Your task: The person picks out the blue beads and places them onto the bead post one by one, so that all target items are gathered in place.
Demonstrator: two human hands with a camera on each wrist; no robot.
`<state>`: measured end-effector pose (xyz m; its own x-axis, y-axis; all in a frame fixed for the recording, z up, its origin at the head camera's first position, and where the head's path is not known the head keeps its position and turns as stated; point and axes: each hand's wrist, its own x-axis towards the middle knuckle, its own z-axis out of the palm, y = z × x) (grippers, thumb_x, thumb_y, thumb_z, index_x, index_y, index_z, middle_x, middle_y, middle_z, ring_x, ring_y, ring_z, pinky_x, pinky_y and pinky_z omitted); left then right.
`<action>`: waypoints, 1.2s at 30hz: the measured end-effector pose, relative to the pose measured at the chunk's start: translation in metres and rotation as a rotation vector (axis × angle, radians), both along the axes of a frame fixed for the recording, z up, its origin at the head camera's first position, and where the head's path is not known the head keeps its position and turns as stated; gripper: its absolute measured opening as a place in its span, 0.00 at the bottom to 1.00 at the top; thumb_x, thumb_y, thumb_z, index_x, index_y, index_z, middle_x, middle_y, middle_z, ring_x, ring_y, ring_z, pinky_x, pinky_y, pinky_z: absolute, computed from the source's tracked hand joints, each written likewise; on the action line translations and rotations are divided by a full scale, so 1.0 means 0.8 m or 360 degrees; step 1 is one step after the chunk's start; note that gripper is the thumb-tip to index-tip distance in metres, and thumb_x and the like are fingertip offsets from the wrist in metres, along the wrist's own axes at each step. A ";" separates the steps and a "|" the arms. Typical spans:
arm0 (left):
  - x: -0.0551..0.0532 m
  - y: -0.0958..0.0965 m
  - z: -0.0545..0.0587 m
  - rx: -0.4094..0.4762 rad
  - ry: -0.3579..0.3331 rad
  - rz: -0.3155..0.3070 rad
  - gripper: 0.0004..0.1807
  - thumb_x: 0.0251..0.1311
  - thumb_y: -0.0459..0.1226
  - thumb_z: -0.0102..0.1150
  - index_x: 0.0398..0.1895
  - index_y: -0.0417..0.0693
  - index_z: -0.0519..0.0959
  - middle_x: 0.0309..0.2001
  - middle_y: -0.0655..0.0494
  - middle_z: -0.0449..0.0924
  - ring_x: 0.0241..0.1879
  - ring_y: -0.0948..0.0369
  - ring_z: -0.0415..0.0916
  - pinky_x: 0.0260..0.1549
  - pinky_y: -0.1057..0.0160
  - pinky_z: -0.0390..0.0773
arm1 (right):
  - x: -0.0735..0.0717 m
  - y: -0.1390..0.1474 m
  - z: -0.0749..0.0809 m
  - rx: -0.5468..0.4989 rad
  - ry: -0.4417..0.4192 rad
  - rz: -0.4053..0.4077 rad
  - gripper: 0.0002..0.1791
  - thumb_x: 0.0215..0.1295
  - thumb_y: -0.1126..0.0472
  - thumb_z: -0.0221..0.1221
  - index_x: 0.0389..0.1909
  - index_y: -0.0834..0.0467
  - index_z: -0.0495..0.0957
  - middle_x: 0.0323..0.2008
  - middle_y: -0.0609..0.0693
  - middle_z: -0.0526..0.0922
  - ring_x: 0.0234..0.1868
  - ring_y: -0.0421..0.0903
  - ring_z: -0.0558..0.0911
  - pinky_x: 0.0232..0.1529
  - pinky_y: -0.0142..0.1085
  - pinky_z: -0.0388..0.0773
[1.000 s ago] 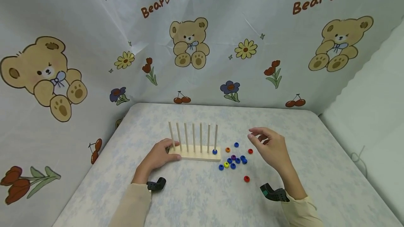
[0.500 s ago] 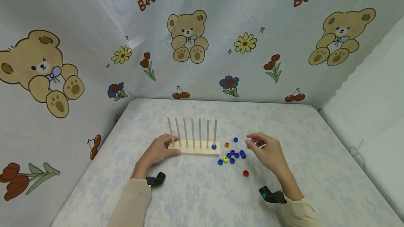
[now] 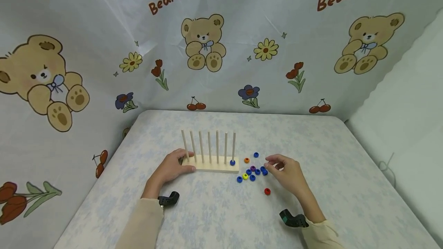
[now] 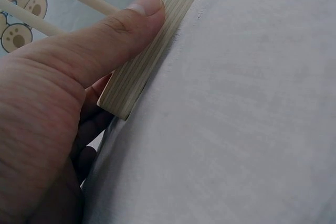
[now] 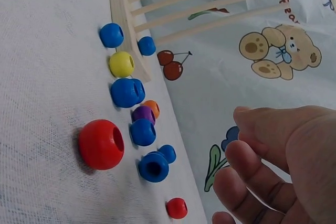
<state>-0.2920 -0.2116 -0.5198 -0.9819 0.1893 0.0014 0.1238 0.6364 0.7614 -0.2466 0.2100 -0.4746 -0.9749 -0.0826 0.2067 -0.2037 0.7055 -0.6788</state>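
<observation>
My left hand (image 3: 172, 168) grips the left end of a wooden peg rack (image 3: 212, 166). In the left wrist view its thumb (image 4: 118, 38) lies along the front of the base. One blue bead (image 3: 232, 163) sits at the foot of the rack's rightmost peg. To the right, my right hand (image 3: 290, 174) hovers by the loose beads, fingers loosely bent and nothing between them. Below those fingers, a small red bead (image 5: 177, 208) lies on the cloth in the right wrist view; the hand hides it in the head view.
Several blue beads (image 3: 252, 178), a yellow bead (image 3: 245, 176), a purple bead (image 3: 253, 168) and an orange bead (image 3: 247, 160) lie right of the rack. Another red bead (image 3: 267, 191) is nearer the front. A bear-print cloth (image 3: 207, 87) hangs behind the table (image 3: 207, 214).
My right hand has come down and slightly left, covering the farther red bead in the head view. The left hand keeps its grip on the rack. The head view has shifted slightly.
</observation>
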 end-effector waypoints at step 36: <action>0.004 0.001 0.006 0.0023 0.0004 0.0006 0.33 0.45 0.56 0.78 0.58 0.67 0.81 0.63 0.61 0.77 0.67 0.54 0.70 0.66 0.44 0.68 | -0.002 -0.006 -0.022 0.0078 -0.0262 -0.0058 0.11 0.59 0.54 0.71 0.40 0.53 0.86 0.36 0.45 0.87 0.33 0.41 0.79 0.33 0.34 0.75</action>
